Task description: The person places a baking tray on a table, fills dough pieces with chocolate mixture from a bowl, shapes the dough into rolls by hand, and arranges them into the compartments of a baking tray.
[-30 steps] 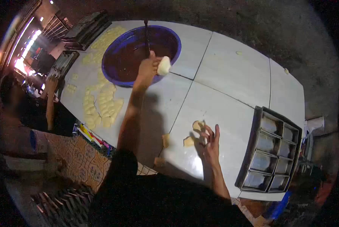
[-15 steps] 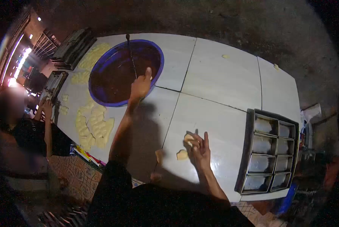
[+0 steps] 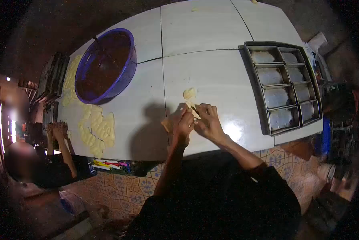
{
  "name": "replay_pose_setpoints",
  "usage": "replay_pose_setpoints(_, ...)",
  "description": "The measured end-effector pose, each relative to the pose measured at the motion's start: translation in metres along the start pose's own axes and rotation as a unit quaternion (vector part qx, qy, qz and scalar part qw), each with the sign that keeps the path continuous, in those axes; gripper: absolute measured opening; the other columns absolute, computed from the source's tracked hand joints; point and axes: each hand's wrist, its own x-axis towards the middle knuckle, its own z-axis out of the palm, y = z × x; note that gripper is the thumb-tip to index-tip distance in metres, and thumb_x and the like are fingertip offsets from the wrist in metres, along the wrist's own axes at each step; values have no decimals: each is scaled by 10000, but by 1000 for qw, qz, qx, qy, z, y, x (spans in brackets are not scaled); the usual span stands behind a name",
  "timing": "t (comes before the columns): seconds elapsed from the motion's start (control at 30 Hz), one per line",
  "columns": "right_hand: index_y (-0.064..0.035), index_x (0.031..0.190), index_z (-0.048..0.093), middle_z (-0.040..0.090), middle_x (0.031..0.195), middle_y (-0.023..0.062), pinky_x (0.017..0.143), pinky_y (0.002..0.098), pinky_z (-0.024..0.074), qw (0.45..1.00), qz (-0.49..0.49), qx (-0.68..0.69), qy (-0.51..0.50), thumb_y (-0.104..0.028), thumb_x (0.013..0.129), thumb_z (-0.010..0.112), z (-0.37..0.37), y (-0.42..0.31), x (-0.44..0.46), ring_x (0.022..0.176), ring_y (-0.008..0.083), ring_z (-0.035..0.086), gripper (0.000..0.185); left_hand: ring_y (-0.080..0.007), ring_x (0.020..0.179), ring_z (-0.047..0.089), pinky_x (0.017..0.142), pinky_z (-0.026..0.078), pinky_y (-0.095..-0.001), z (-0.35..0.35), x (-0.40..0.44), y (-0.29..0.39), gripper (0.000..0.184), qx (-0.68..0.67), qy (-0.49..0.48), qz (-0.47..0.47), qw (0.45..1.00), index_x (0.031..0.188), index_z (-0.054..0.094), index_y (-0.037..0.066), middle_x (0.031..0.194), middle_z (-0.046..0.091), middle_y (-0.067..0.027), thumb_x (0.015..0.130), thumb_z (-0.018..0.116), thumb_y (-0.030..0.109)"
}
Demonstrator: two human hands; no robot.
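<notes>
My left hand (image 3: 183, 127) and my right hand (image 3: 212, 123) meet above the white tabletop, fingers closed on the edges of a small dough piece (image 3: 195, 115). A dark brown filling shows in the opening of that dough. Just beyond my fingers, a second pale dough piece (image 3: 189, 93) lies on the table. Close to my left hand is a flat tan piece (image 3: 166, 125), partly in shadow, whose kind I cannot make out. To the left stands a purple basin (image 3: 134, 60) with a dark brown mass inside and a thin handle leaning on its rim.
A metal multi-section baking tin (image 3: 263, 105) sits at the right. Many dough pieces (image 3: 96, 130) lie at the left, with more (image 3: 70, 82) behind the basin. Another person's hands (image 3: 58, 130) work at the left edge. Stacked dark tins (image 3: 51, 76) stand at the far left.
My left hand has come from the basin to my right hand. Both now hold the dough piece, with brown filling in it. My view has shifted too.
</notes>
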Motion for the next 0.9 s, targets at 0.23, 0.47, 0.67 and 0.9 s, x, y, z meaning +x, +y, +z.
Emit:
replay_pose_setpoints(0.23, -13, 931, 639, 510, 1142, 83, 730, 250, 459, 964, 69, 254, 47, 13, 806, 622, -35, -10, -7, 963, 143, 538, 129, -173, 841, 627, 745, 530, -287, 0, -10, -37, 333, -50, -71, 113, 990, 1093, 564, -113, 1011, 617, -155, 903, 578, 160)
replay_pose_setpoints(0.47, 5, 1072, 645, 585, 997, 76, 736, 286, 476, 984, -5, 177, -25, -90, 872, 613, -43, -11, -30, 865, 156, 568, 225, -138, 827, 601, 632, 558, -264, 21, -29, -32, 287, 49, 6, 78, 996, 940, 571, -65, 892, 608, -100, 870, 664, 196)
replay_pose_setpoints(0.67, -60, 1287, 530, 624, 885, 87, 743, 301, 473, 980, 111, 167, -11, -275, 923, 559, -40, -3, -40, 786, 158, 564, 424, -143, 853, 604, 704, 531, -270, 28, -32, -53, 176, 150, 44, 137, 978, 935, 570, 6, 848, 600, -42, 855, 670, 127)
replay_pose_setpoints(0.9, -62, 1371, 438, 625, 1093, 77, 685, 232, 479, 908, 169, 311, -225, -70, 851, 512, -56, 3, -18, 760, 92, 557, 526, -247, 1101, 548, 881, 474, -344, 20, -37, -49, 593, 87, -24, 236, 968, 1321, 439, 40, 1185, 492, -125, 762, 571, -106)
